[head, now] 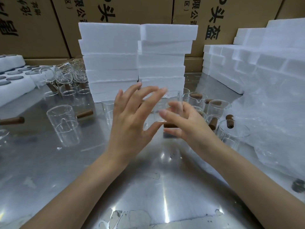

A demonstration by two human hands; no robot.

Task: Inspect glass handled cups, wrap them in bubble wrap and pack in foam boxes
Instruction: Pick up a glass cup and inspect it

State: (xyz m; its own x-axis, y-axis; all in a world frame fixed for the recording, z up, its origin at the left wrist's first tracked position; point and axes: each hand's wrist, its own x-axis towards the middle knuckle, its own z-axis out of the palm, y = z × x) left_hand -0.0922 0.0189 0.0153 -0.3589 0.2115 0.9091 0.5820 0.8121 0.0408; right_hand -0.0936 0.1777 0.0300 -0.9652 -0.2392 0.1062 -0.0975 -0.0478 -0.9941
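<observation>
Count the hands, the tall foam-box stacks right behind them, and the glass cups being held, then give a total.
Hands: 2, left hand and right hand
Tall foam-box stacks: 2, left stack and right stack
Held glass cup: 1, in the right hand
Total: 5

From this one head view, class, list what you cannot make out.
- Held glass cup: blurred, partly behind the right hand; flaws unreadable.
- Left hand: contact with the cup unclear.
- Carton lettering: cut off by the top edge.
- Dark object: cut by the right edge.
</observation>
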